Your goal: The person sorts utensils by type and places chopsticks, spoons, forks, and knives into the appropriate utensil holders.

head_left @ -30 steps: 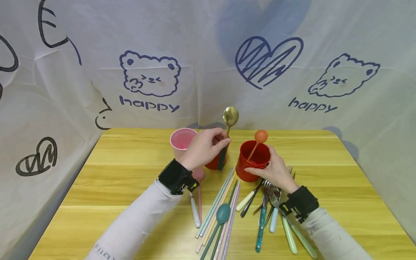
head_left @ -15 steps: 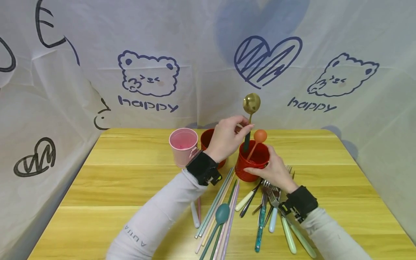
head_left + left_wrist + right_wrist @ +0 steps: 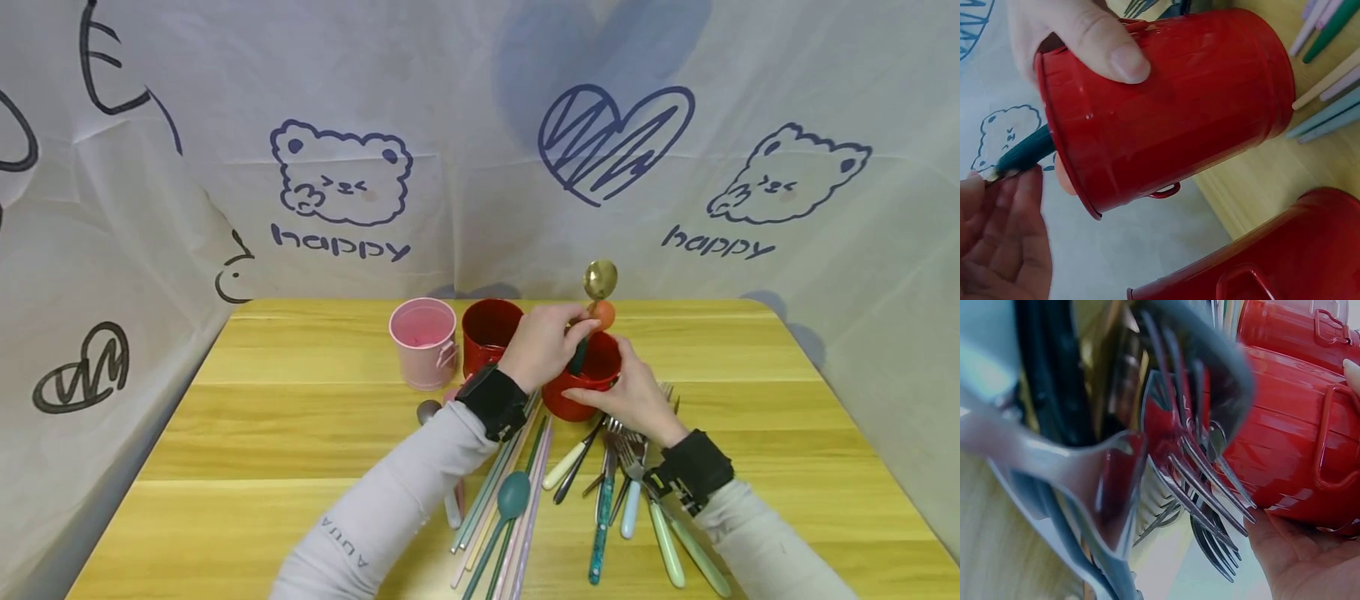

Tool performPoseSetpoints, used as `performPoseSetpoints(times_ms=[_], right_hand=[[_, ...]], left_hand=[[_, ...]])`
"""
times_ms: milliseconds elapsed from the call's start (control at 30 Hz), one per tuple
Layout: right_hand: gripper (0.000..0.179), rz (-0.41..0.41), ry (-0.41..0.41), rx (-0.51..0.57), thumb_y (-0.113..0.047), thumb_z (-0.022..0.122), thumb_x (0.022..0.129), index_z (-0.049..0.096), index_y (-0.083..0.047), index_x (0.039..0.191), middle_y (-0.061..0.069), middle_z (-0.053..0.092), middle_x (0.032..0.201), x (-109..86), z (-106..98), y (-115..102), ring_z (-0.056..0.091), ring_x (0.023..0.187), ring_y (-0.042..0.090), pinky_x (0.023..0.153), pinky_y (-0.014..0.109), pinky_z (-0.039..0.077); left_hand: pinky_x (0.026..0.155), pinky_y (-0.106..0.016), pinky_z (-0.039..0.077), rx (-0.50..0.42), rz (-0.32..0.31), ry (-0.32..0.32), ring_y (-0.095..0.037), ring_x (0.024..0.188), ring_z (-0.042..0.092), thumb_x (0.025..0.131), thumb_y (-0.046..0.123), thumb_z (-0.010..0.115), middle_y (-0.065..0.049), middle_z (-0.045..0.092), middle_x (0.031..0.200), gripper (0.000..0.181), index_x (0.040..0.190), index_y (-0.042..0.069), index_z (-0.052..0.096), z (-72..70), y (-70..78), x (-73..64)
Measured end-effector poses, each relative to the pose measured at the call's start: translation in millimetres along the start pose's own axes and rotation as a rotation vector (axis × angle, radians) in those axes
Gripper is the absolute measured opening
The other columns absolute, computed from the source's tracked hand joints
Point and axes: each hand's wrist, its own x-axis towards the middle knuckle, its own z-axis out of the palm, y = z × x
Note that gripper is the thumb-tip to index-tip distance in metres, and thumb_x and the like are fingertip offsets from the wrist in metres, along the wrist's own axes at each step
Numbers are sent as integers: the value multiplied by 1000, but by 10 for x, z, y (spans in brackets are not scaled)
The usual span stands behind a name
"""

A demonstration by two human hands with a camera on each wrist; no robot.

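Note:
My left hand [image 3: 540, 346] pinches a gold spoon [image 3: 601, 279] by its neck, bowl upward. In the left wrist view, the spoon's dark green handle [image 3: 1025, 151] dips past the rim of a red bucket [image 3: 1172, 94]. My right hand [image 3: 642, 398] grips that bucket, thumb at the front and fingers round its right side. An orange spoon [image 3: 604, 314] stands in the same bucket, partly covered by the left fingers. To the left, a second red bucket [image 3: 491, 325] is partly behind my left hand.
A pink bucket [image 3: 425, 362] stands at the left. Pastel chopsticks [image 3: 480, 508] and a teal spoon [image 3: 513, 496] lie in front. Several forks [image 3: 1191, 481], some with pale green handles [image 3: 666, 546], lie by my right wrist. A grey spoon [image 3: 427, 410] is half under the left sleeve.
My left hand has carried the gold spoon right, from the middle red bucket to the right one, then lowered its handle inside. The right hand keeps its hold on the bucket.

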Motion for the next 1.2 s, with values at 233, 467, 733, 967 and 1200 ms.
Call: performPoseSetpoints(times_ms=[233, 467, 733, 967, 1200], right_hand=[[90, 3, 3, -6, -31, 85, 82, 32, -2, 148, 21, 53, 142, 5, -18, -17, 58, 122, 38, 98, 54, 56], [87, 3, 7, -4, -31, 85, 81, 34, -3, 146, 20, 55, 141, 20, -34, -21, 58, 122, 39, 96, 53, 57], [88, 7, 7, 4, -27, 86, 81, 34, -1, 147, 21, 55, 141, 16, -40, -25, 56, 126, 39, 99, 56, 55], [91, 27, 10, 4, -27, 87, 79, 34, -1, 147, 21, 55, 141, 0, -9, -37, 56, 125, 39, 100, 56, 54], [92, 32, 7, 0, -26, 87, 79, 33, -1, 148, 21, 55, 141, 0, 1, -40, 55, 125, 39, 100, 56, 54]], left_hand=[[67, -18, 53, 86, -39, -60, -14, 75, 62, 100, 30, 61, -1, 72, 88, 22, 102, 12, 73, 21, -16, -52], [65, -17, 53, 40, -36, -45, -15, 72, 61, 99, 29, 65, -3, 73, 90, 19, 101, 11, 71, -90, -98, -219], [64, -20, 48, 44, -30, -41, -13, 68, 55, 100, 27, 63, 0, 61, 75, 19, 89, 12, 67, -244, -336, -561], [55, -21, 36, 99, -89, -89, -9, 58, 47, 99, 26, 64, 4, 47, 63, 24, 79, 12, 64, -317, -623, -892], [53, -20, 37, 106, -161, -125, -9, 57, 48, 94, 16, 68, 3, 50, 63, 14, 82, 8, 65, -413, -816, -1134]])
